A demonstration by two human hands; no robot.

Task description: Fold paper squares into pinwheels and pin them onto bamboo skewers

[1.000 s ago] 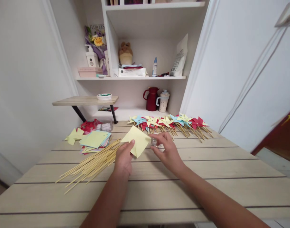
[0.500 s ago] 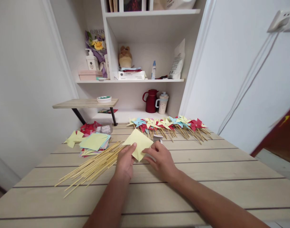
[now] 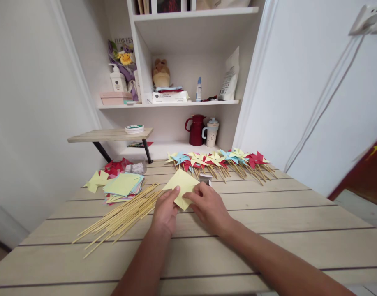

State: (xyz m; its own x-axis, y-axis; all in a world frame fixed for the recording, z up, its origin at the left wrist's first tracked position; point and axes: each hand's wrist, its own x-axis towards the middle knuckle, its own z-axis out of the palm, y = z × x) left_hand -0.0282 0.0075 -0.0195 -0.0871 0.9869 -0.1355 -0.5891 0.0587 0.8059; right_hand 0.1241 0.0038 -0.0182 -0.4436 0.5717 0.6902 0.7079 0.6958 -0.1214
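A square of yellow paper (image 3: 181,183) is held corner-up above the table, with slits or creases running in from its corners. My left hand (image 3: 166,209) pinches its left side, thumb on the front face. My right hand (image 3: 208,204) grips the lower right part, thumb and fingers closed at the paper's edge. Left of my hands lies a loose bundle of thin wooden sticks (image 3: 122,216). Behind the sticks is a stack of coloured paper squares (image 3: 123,185), yellow on top. Finished paper pinwheels (image 3: 214,159) on sticks lie in a row beyond my hands.
A folded yellow paper piece (image 3: 97,181), red paper pieces (image 3: 116,165) and a clear plastic box (image 3: 135,167) sit at the back left. A small box (image 3: 206,179) stands behind my right hand. A raised wooden shelf (image 3: 109,135), red jug (image 3: 196,130) and cup (image 3: 211,133) are further back.
My right fingers have moved left onto the lower part of the yellow paper. Both hands and the paper sit slightly further right in view.
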